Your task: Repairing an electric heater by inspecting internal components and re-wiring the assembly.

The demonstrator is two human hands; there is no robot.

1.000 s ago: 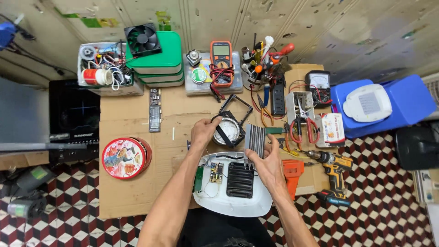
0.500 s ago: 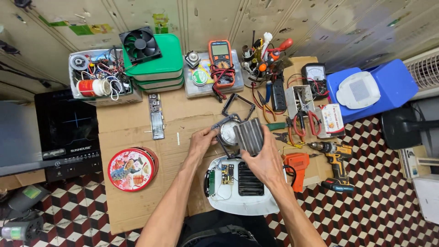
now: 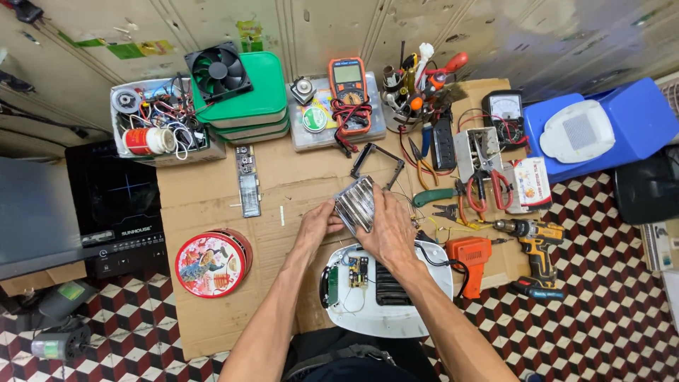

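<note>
Both hands are closed on a grey ribbed metal block, held tilted above the cardboard sheet that covers the work surface. The left hand pinches the block's near-left edge with fingers and thumb; the right hand lies over its right side, fingers wrapped along the ribs. Just near of the hands, an opened white appliance shell rests at the near edge of the cardboard, showing a small green circuit board and a black slotted grille. Immediately far of the block lies a black square frame. To the right are an orange tool, a yellow cordless drill and red-handled pliers. To the left sits a round red tin. Along the far edge stand stacked green containers carrying a black fan, an orange multimeter and a cup of hand tools.
</note>
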